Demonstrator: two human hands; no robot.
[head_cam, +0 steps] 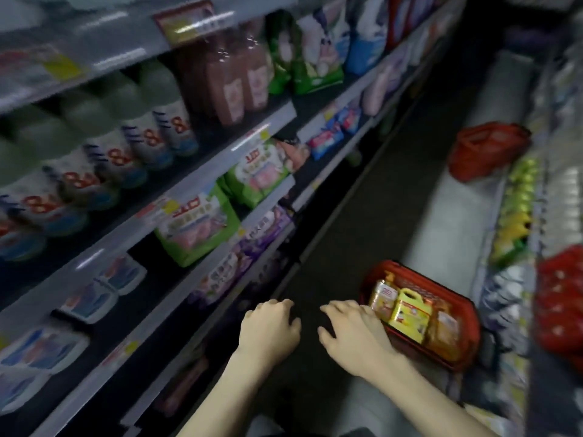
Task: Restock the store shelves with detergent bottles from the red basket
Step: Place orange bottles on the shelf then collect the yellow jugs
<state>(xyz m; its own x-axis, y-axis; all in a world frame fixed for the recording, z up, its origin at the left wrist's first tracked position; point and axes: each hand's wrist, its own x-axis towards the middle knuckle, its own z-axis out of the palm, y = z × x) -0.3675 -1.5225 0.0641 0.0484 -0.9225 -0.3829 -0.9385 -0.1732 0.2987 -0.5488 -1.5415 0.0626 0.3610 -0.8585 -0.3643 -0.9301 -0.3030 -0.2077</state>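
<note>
The aisle floor (362, 216) lies open ahead of my left hand (268, 326). Just beside my right hand (350, 332), the red basket (471, 313) is packed with yellow detergent bottles (408, 313). A second red basket (485, 149) stands farther down the aisle. The left shelves (202, 176) are crowded, with a dark gap beside the green bags (202, 228).

Lower right, the red basket (472, 329) holds a yellow bottle (409, 312) with red on its label. Mid-left, green pouches (197, 227) carry pink panels. Upper left, white bottles (148, 140) bear red figures above blue bases (the print is blurred). Far right runs a row of yellow-green bottles (519, 203).
</note>
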